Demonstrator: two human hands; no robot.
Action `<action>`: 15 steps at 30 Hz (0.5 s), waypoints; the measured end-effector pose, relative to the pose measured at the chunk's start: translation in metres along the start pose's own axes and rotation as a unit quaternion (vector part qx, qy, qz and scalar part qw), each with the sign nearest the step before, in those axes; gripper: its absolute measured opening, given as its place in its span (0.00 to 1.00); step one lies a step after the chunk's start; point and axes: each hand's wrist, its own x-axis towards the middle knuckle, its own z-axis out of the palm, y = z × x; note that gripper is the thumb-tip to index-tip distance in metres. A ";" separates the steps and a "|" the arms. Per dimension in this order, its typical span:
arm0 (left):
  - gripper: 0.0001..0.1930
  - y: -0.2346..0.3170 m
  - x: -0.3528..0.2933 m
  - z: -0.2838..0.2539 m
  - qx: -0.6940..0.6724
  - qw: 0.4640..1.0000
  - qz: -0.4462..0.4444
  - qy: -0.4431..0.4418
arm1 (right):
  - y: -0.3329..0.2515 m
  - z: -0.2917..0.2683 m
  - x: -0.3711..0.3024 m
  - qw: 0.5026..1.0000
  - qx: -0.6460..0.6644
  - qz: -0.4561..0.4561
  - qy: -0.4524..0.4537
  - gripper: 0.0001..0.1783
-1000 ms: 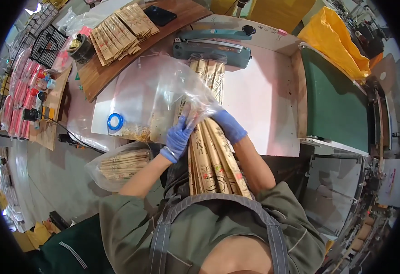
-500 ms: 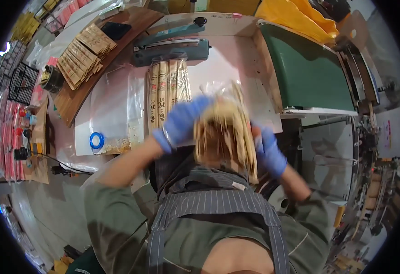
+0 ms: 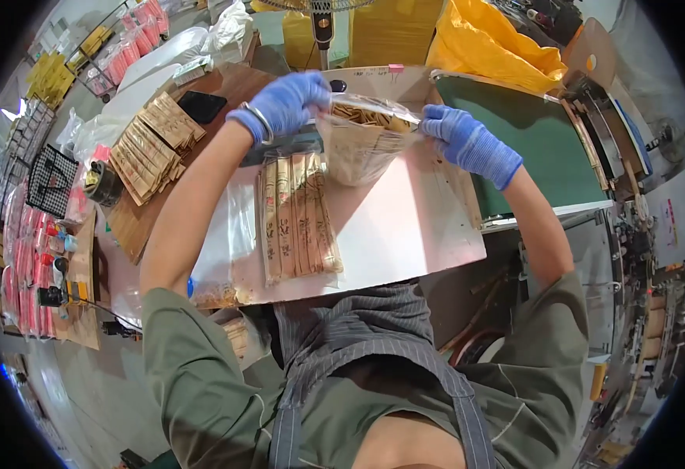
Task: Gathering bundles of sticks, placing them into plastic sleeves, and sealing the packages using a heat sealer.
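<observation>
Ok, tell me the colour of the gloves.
Blue, on both the left hand and the right hand; the head view shows it best.

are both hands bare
No, the left hand and the right hand, at the top corners of the clear bag, are both gloved in blue.

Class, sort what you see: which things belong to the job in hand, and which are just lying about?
Seem to belong to the job:
Clear bag of paper packets, held up near its mouth by the left hand and right hand
Second packed bag, flat on the white table

Probably just lying about:
Black phone
Yellow sack
Black basket
</observation>
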 end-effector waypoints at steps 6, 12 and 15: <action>0.08 0.023 -0.019 -0.005 -0.084 0.995 0.042 0.030 | -0.013 -0.037 0.006 0.988 0.034 0.076 0.131 0.06; 0.11 0.036 -0.029 0.022 -0.180 0.969 0.003 0.168 | -0.029 -0.039 -0.011 0.980 0.037 0.092 0.172 0.05; 0.11 0.064 -0.043 0.050 -0.258 0.956 -0.068 0.125 | -0.053 -0.054 -0.019 0.975 0.097 0.197 0.007 0.08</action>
